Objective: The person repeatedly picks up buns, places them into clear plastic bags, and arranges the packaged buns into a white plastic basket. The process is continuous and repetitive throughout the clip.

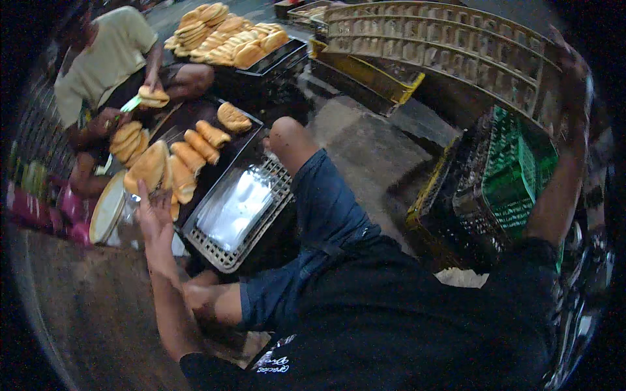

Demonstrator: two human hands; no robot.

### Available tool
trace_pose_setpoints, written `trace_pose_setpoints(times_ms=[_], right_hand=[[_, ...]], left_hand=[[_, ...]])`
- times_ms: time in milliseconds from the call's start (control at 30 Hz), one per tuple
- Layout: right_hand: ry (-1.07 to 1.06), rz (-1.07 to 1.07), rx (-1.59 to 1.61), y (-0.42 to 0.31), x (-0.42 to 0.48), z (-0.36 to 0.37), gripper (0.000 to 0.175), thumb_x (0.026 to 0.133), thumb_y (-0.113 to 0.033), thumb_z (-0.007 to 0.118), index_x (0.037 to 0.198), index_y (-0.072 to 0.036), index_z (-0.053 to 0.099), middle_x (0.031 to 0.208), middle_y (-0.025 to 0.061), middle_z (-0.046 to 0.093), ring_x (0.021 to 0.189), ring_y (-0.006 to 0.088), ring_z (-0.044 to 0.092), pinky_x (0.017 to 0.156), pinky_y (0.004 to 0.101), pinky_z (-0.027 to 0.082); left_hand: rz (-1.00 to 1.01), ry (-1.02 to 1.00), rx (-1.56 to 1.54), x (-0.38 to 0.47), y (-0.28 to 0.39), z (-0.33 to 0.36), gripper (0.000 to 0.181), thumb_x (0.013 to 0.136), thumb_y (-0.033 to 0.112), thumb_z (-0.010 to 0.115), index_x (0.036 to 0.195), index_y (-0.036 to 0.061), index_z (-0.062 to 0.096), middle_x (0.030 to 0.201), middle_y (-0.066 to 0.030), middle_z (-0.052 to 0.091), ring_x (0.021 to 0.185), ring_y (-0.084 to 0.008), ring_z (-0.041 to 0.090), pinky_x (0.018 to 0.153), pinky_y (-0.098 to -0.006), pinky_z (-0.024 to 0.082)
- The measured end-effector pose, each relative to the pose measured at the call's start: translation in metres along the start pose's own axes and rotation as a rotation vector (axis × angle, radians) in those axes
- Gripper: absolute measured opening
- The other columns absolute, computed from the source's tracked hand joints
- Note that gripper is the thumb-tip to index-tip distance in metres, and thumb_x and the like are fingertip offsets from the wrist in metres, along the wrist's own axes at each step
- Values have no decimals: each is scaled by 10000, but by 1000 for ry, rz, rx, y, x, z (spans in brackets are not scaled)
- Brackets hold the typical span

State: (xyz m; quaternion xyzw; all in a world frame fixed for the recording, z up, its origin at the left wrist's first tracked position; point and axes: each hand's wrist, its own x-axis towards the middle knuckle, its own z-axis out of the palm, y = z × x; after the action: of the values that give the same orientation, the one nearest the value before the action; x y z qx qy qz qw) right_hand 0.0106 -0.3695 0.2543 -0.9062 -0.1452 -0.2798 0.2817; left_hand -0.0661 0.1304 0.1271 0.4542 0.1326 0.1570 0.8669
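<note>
My left hand (157,215) holds a flat golden bread roll (148,166) by its near edge, with a finger lying over it. Just beyond are several more rolls (185,155) in a row on a dark tray (239,146). At the far right, my right hand (570,61) is raised against the end of a large brown slatted plastic crate (440,54); dim light and blur hide how its fingers sit. Clear plastic bags (237,207) lie on a perforated plastic basket (229,264) in front of my legs.
A seated person (107,58) across from me holds a split roll (153,97) and a green-and-white utensil (131,103). Bread is piled on a black tray (274,61) behind. Yellow (413,88) and green (508,181) crates stand to my right. A round lid (108,207) leans at left.
</note>
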Motion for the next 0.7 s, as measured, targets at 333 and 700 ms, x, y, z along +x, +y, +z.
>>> trace_pose_setpoints(times_ms=[333,700], right_hand=[[155,16,-221,178,30,-17,129,792,-178,635,750,-57,616,694,25,604,638,156,567,599,310,446],[-453,-50,-102,207,-233,173,280,770,-256,763,704,-55,580,679,152,596,682,349,597,608,450,445]], left_hand=[[-155,203,150,-97,5,16,554,973,377,605,1386,37,460,1332,-131,561,1165,-249,600,890,-364,563],[-271,-39,355,60,-128,175,548,955,387,623,1360,50,473,1248,-138,615,1159,-263,610,968,-434,502]])
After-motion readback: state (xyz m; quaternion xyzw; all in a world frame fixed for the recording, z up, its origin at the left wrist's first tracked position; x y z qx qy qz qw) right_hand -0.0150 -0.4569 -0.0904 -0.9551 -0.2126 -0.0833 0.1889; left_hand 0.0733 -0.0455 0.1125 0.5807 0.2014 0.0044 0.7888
